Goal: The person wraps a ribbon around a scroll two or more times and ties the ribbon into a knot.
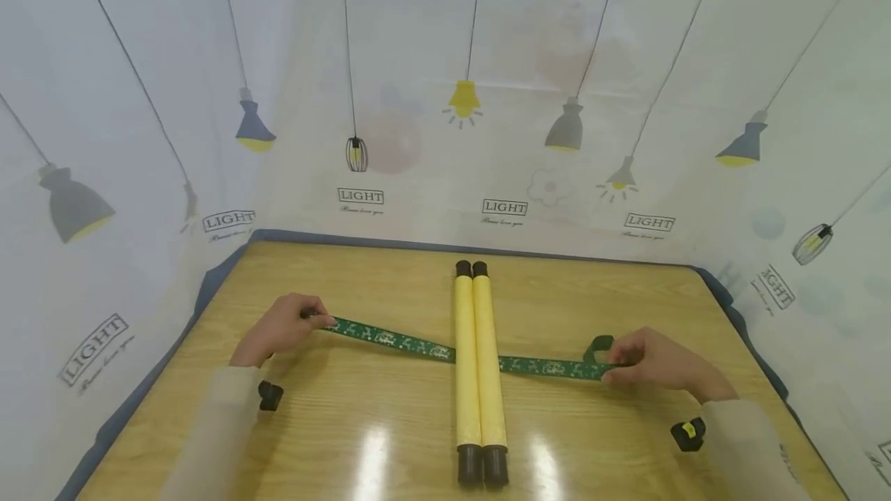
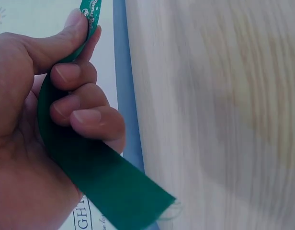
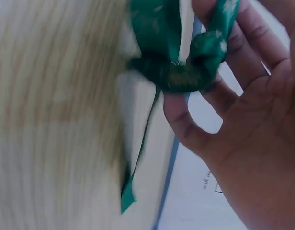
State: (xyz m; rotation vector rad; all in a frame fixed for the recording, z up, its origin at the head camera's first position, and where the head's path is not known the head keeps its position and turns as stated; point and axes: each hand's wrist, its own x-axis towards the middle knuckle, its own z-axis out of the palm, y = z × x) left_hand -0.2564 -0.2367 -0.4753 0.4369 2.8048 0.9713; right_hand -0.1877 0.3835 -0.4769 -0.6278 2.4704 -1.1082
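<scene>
Head view, straight to the middle: two yellow tubes [image 1: 469, 362] side by side on the table [image 1: 334, 439], green ribbon [image 1: 397, 340] beneath both and out to either side. Pinched between thumb and forefinger of the left hand [image 1: 285, 323], other fingers curled around the tail, frayed cut end hanging free. Pinched too in the right hand [image 1: 664, 366], thumb against fingers, loop of slack just behind; blurred in the right wrist view, so hard to say quite how folded. Done so far, judging by the lie of it: ribbon under, both sides up in hand. Left, most likely: ends over the top and fastened, with no wrap or knot across the tubes yet. Good bare wood on both flanks of the tubes for bringing ends inward. Less room outward, with side edges near both hands; far black caps [image 1: 471, 269] close to back edge and wall sheet [image 1: 418, 215].
</scene>
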